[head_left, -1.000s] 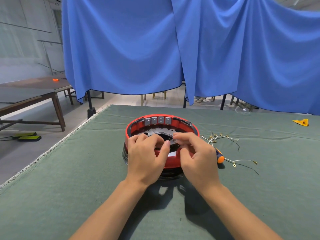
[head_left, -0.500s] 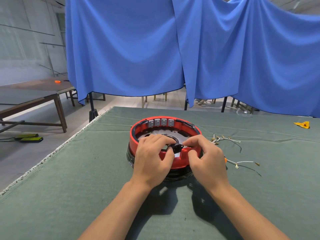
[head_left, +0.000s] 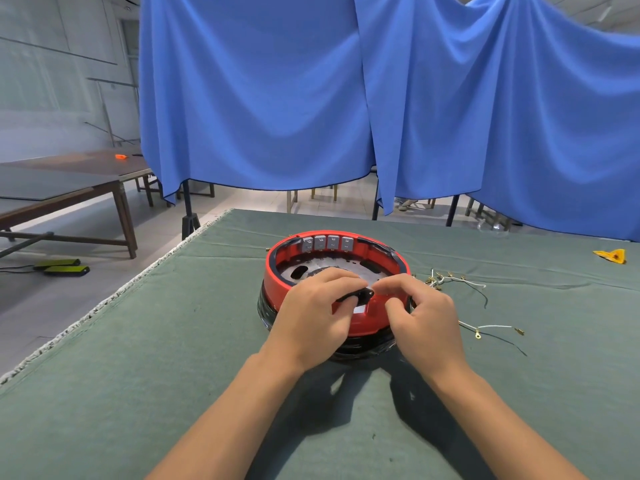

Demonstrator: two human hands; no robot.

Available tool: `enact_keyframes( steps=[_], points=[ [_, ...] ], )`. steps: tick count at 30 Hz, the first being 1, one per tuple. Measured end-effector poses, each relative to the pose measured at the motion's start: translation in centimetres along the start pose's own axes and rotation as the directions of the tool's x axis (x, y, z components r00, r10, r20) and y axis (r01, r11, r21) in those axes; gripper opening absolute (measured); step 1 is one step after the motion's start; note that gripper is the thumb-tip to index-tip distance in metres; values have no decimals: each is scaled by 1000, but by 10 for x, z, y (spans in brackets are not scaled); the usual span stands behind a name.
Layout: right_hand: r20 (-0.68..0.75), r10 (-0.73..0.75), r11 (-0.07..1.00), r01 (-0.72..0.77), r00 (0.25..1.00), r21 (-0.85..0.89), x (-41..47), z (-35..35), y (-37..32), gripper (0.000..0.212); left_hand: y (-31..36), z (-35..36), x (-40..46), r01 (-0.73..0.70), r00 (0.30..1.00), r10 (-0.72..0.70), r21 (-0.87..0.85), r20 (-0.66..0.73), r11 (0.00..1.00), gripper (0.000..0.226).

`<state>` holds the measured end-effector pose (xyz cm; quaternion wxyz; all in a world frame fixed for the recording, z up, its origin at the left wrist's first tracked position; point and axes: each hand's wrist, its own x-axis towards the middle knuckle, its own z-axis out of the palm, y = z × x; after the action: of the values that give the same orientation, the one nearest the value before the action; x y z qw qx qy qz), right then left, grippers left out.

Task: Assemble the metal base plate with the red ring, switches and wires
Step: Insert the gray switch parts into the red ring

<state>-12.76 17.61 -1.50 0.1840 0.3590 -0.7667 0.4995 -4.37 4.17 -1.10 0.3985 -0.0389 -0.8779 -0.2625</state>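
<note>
A red ring (head_left: 381, 252) stands on a black round base in the middle of the green table, with the perforated metal base plate (head_left: 320, 266) lying inside it. Several grey switches (head_left: 327, 243) line the ring's far inner wall. My left hand (head_left: 311, 318) pinches a small black part (head_left: 356, 295) at the ring's near rim. My right hand (head_left: 420, 313) hovers beside it with fingers curled over the rim, its fingertips close to the black part. Loose white wires (head_left: 457, 280) with brass terminals lie to the right of the ring.
More wires (head_left: 491, 329) lie on the green cloth (head_left: 138, 375) at the right. A yellow scrap (head_left: 611, 256) sits at the far right. The table's left edge runs diagonally. Blue curtains (head_left: 277, 98) hang behind, and brown tables (head_left: 69, 185) stand at the left.
Both hands shifted slightly right along the near rim. The black part has come into view between my fingers, and my right hand has drawn a little away from it.
</note>
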Motion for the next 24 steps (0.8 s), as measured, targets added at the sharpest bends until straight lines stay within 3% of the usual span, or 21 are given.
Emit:
enact_keyframes(
  steps=[9, 17, 24],
  points=[
    [9, -4, 1000, 5, 1000, -12, -2, 1, 1, 35, 3, -6, 4, -7, 994, 0, 60, 108, 998, 31],
    [13, 10, 1000, -10, 1000, -12, -4, 3, -1, 30, 9, -3, -2, 79, 996, -84, 100, 43, 992, 40],
    [-1, 0, 999, 0, 1000, -35, -6, 7, -1, 28, 0, -2, -11, -56, 994, 32, 237, 104, 970, 52]
  ],
)
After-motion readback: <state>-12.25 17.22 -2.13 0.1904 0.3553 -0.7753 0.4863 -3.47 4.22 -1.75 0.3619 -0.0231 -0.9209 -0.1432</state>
